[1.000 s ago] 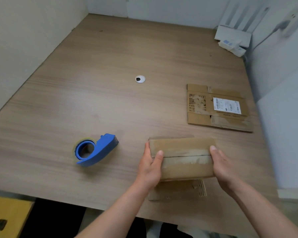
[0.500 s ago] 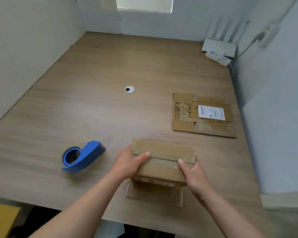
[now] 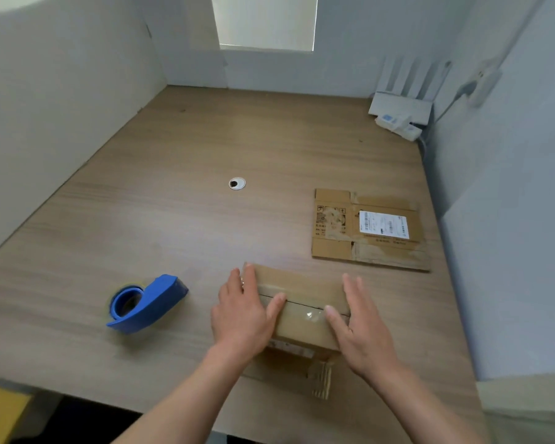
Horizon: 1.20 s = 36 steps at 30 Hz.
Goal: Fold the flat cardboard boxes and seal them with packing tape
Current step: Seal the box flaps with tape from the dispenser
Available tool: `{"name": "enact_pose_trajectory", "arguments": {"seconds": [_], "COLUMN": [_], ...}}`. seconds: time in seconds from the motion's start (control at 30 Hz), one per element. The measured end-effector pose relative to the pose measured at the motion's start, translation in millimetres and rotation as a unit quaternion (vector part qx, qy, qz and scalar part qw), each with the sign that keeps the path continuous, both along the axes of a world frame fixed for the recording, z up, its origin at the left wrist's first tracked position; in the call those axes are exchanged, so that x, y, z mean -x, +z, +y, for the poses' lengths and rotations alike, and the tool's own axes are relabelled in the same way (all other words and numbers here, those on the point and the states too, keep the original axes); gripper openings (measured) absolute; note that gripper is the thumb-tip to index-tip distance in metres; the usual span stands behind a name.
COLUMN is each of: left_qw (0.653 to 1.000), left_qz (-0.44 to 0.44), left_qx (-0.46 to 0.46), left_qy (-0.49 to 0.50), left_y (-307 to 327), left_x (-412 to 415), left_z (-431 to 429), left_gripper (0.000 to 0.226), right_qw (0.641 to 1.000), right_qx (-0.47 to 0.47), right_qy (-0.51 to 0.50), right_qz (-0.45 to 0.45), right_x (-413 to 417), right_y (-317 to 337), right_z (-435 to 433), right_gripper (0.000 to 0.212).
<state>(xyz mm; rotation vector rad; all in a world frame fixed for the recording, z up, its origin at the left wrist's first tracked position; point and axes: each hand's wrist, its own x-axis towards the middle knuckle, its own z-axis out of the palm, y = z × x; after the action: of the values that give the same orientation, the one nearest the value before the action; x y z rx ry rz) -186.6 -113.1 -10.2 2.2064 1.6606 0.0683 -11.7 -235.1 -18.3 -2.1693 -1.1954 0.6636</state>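
Head view: the flat box's [image 3: 334, 248] white label [image 3: 384, 224] carries barcode print too small to read. The folded box [image 3: 302, 293] sits near the table's [image 3: 173, 219] front edge. The left hand [image 3: 241, 315] and right hand [image 3: 362, 328] press it with straight fingers, thumbs on the seam; half a second ago the fingers curled round it. Its near face is hidden. The tape dispenser [image 3: 148, 302] lies to the left.

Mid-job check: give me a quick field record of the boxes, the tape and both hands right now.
box: folded, top flaps closed, dark seam showing between them
left hand: rests on the box's left end, thumb on top
right hand: rests on the box's right end, fingers straight
tape dispenser: blue, on the table left of the box, no hand on it
flat cardboard: not yet folded, label up, beyond the box to the right
seal: cannot tell whether the seam is taped
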Motion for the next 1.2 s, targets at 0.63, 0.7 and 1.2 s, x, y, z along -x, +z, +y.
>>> {"name": "enact_pose_trajectory", "arguments": {"seconds": [0.63, 0.7, 1.2], "left_qw": [0.995, 0.991, 0.947], "left_qz": [-0.019, -0.019, -0.104], "left_qx": [0.05, 0.053, 0.054], "left_qy": [-0.081, -0.122, -0.299], "left_y": [1, 0, 2], "left_x": [31, 34, 61], "left_z": [-7, 6, 68], "left_gripper": [0.101, 0.098, 0.099], "right_qw": [0.994, 0.995, 0.981], "right_qx": [0.103, 0.097, -0.068], "right_qy": [-0.032, -0.032, -0.122], "right_qz": [-0.009, -0.002, 0.133], "right_x": [66, 72, 87], "right_y": [-7, -10, -8], "right_z": [-6, -5, 100], "right_gripper": [0.056, 0.055, 0.066]}}
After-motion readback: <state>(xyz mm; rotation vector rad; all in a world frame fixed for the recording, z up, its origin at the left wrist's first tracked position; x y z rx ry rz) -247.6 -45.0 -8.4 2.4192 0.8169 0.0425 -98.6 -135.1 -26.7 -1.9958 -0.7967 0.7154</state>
